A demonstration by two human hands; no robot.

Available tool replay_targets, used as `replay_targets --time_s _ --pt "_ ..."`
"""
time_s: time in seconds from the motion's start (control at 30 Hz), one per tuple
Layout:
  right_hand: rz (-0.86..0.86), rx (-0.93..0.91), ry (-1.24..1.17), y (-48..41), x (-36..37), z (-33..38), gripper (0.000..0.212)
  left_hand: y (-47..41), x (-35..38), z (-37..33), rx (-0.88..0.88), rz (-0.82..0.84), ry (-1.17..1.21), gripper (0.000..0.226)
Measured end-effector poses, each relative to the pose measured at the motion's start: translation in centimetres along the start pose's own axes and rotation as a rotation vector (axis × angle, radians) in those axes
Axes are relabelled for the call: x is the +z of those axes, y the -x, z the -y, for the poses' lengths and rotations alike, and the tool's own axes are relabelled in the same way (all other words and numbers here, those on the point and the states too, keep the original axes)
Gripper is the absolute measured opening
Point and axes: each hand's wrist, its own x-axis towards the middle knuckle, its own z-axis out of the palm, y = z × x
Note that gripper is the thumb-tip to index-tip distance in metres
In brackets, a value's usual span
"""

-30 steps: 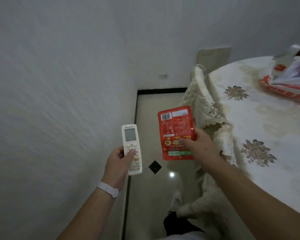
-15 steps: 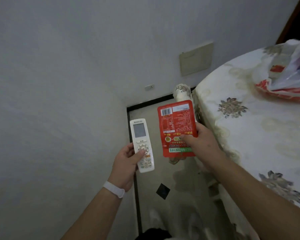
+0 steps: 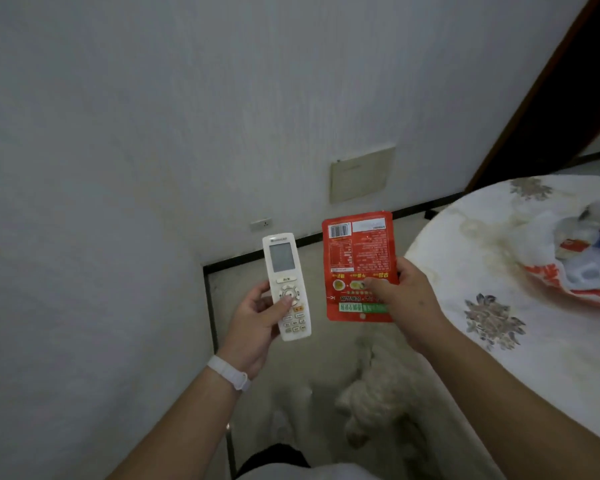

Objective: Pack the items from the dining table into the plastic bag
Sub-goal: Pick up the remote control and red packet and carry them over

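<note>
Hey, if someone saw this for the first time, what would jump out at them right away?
Probably the red packet held up in the right hand at centre frame, its barcode side facing the camera. Beside it, the left hand grips a white remote control. At the right edge, a plastic bag lies on the floral tablecloth.

White remote (image 3: 287, 286) — red pouch (image 3: 357, 265)
</note>
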Motion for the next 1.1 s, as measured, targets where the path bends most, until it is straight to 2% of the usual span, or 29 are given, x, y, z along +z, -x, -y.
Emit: replay_targets --time_s 0.23,0.43,0.57,0.8,1.1 --pt "-0.089 -0.012 -0.014 -7.3 4.4 6.0 0.019 -11.1 -2.0 -8.0 0.031 0.087 -0.071 0.037" --pt "-0.150 0.020 0.001 -13.9 5.1 7.7 0.025 -19.0 -0.9 -11.1 0.024 0.128 -0.106 0.032" --pt "-0.160 0.032 -0.040 -19.3 5.1 7.5 0.019 -24.8 0.9 -12.4 0.032 0.133 -0.156 0.032" --pt "-0.171 0.017 -0.192 -31.7 3.3 9.3 0.023 -34.5 6.4 -17.4 0.057 0.147 -0.282 0.035" --pt "-0.284 -0.009 -0.259 -41.9 -5.2 12.5 0.027 -44.6 19.3 -22.5 0.103 0.336 -0.413 0.029"
